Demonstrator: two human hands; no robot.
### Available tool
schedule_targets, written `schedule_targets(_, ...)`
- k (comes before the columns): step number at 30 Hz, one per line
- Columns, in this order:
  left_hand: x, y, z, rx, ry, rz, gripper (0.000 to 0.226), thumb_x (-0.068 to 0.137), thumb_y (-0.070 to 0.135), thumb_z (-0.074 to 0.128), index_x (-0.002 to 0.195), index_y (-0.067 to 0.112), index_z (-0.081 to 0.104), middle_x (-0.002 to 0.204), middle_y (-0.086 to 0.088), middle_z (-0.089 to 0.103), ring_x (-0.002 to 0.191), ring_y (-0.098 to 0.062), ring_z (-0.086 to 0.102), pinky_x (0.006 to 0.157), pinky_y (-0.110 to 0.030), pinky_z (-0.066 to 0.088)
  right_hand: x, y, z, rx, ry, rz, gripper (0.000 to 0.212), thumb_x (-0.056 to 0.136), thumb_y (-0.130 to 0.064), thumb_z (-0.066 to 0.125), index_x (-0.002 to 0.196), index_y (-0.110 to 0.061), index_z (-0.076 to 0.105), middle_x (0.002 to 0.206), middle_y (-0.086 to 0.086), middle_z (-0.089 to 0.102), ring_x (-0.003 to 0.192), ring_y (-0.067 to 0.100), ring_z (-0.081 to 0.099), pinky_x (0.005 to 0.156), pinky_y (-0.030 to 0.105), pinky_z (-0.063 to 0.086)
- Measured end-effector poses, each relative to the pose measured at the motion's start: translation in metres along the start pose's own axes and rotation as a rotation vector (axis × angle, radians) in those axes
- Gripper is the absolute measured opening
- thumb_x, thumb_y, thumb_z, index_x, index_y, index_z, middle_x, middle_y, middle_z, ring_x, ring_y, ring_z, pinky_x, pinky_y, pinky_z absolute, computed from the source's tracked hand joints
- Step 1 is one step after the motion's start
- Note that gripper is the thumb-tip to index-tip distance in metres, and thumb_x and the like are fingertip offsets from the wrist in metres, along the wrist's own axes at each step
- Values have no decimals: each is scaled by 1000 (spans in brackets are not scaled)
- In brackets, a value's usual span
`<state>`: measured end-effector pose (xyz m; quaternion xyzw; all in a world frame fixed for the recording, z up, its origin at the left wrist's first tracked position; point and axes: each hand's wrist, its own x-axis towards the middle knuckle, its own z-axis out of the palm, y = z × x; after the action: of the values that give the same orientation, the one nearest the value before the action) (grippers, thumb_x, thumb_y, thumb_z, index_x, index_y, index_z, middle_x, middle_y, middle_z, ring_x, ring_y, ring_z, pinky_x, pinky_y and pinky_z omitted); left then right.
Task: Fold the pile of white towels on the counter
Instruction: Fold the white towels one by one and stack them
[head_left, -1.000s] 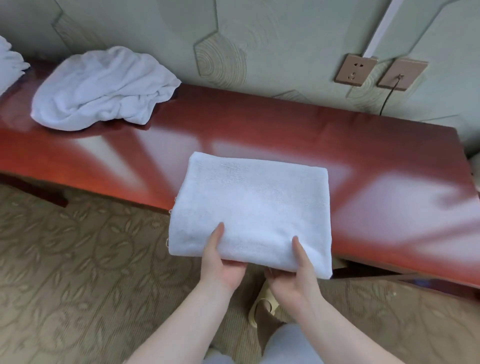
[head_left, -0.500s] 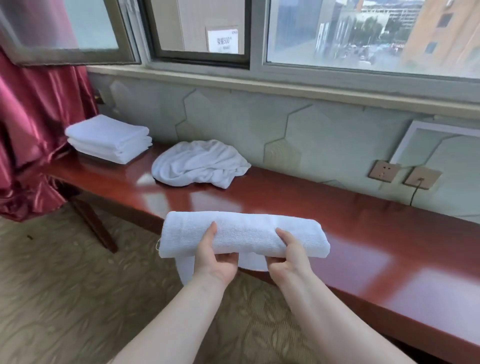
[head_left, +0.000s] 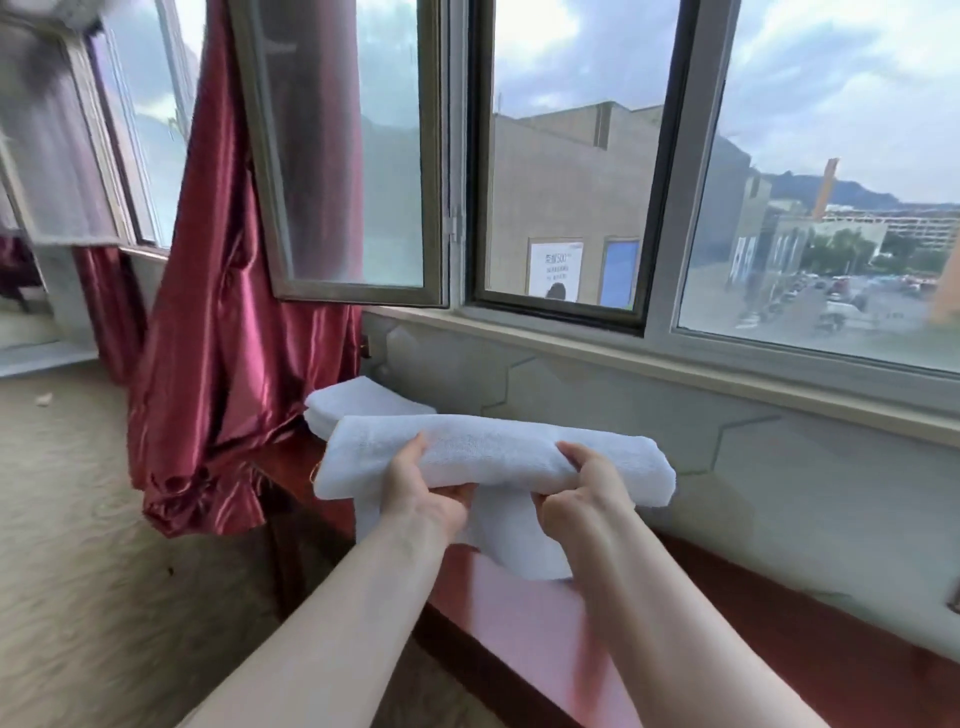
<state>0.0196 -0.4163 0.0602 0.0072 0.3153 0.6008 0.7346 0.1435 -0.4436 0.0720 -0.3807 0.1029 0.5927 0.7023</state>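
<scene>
I see both hands gripping a folded white terry towel, held up above the glossy reddish wooden bench. My left hand has its thumb on top and fingers curled beneath; my right hand pinches it likewise. A soft loose flap droops under the thick fold. Behind it sits a neat stack of folded towels, beside a shiny crimson satin curtain.

cloth, gloss and grain

the folded towel is white terry cloth, matt and nubbly. the towel stack looks the same. the tabletop is glossy red-brown wood. the curtain is shiny crimson satin. the carpet is matt, patterned.
</scene>
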Motion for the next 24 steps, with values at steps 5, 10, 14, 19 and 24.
schedule_targets(5,44,29,31,-28,-52,-8,20,90,17,66,90,0,56,80,-18,65,71,-34,64,60,-44,51,38,-3,58,-25,-26,11,21,81,-5,71,68,-8,54,81,6,59,83,24,59,95,38,53)
schedule_targets(10,100,65,59,-80,-62,-75,31,90,15,64,117,1,56,98,-21,65,80,-37,63,59,-47,48,82,3,114,-32,-42,36,20,83,-6,70,70,-8,55,105,4,69,106,23,66,91,36,54)
schedule_targets(14,148,91,67,-128,-49,-59,34,89,18,66,113,-1,52,101,-23,62,83,-38,61,58,-48,47,115,19,150,-52,-25,55,17,81,-7,71,71,-7,57,97,4,66,98,23,67,80,34,55)
schedule_targets(19,211,122,52,-51,-69,23,20,93,18,61,96,-1,56,95,-23,65,88,-36,64,76,-47,54,155,51,185,-85,13,75,11,81,-4,71,77,-6,61,81,8,64,69,27,62,69,34,51)
schedule_targets(24,280,168,44,35,-25,46,16,93,16,61,94,2,55,97,-20,64,85,-33,64,72,-45,54,202,97,227,0,89,67,22,80,-2,72,99,-7,63,82,11,63,68,29,61,66,35,50)
